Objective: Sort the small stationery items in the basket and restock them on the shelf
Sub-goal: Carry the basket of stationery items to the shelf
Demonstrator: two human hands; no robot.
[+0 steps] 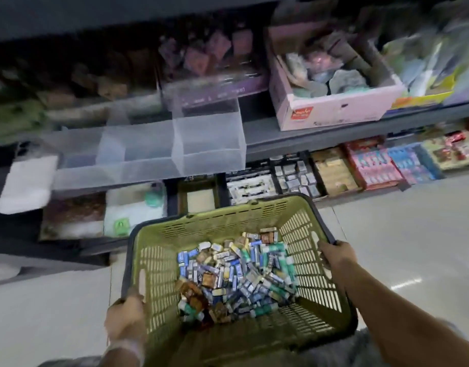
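- Basket (222, 223), olive plastic with lattice walls and a dark rim, held above the floor in front of the shelf.
- Left hand (127, 317) curled over the near-left rim; right hand (338, 254) gripping the right rim.
- Stationery items (236, 276) heaped loose on the basket's bottom: small wrapped blocks and tubes in blue, green, brown.
- Probably light and stiff, apt to slide when tipped; best pinched singly by the long sides.
- Pale glossy floor (387, 234) below.
- Clear bins (209, 144) on the shelf edge, seemingly unfilled.
- Packed boxes (334, 176) in the lower row.
- Pink carton (331, 109) above, blurred.
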